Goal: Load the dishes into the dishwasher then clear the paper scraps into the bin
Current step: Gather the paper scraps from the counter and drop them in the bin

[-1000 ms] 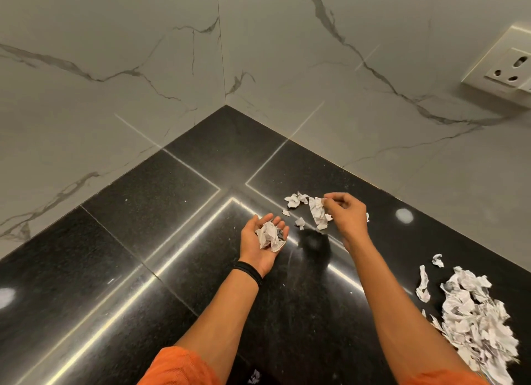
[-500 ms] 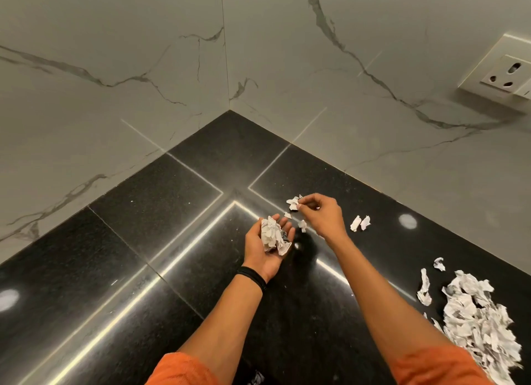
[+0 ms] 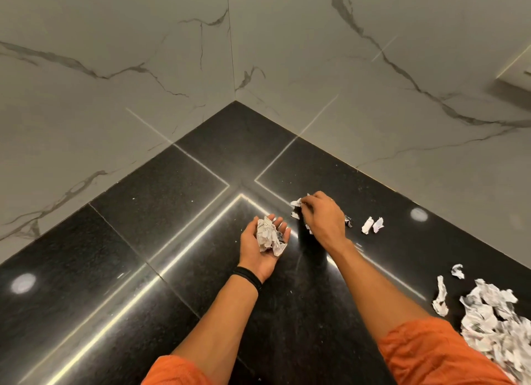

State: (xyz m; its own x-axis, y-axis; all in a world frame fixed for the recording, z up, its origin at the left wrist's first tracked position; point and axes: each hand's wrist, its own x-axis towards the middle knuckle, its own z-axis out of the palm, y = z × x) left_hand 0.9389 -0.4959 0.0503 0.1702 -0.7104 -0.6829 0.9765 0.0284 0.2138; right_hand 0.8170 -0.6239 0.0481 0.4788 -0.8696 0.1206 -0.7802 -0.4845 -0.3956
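My left hand [image 3: 260, 251] lies palm up over the black countertop [image 3: 161, 201], cupping a wad of crumpled paper scraps [image 3: 268, 236]. Just to its right, my right hand [image 3: 323, 216] reaches down and pinches small scraps [image 3: 296, 203] lying on the counter. Two more small scraps [image 3: 372, 225] lie to the right of that hand. A big pile of torn paper [image 3: 494, 324] sits at the lower right edge. No dishes, dishwasher or bin are in view.
Grey marble walls [image 3: 143, 68] meet in a corner behind the counter. A wall socket [image 3: 517, 74] shows at the right edge. Loose strips [image 3: 441, 297] lie left of the big pile.
My right hand dropped a scrap into the left palm, then moved back right to the scraps on the counter. The wad in my left hand has grown.
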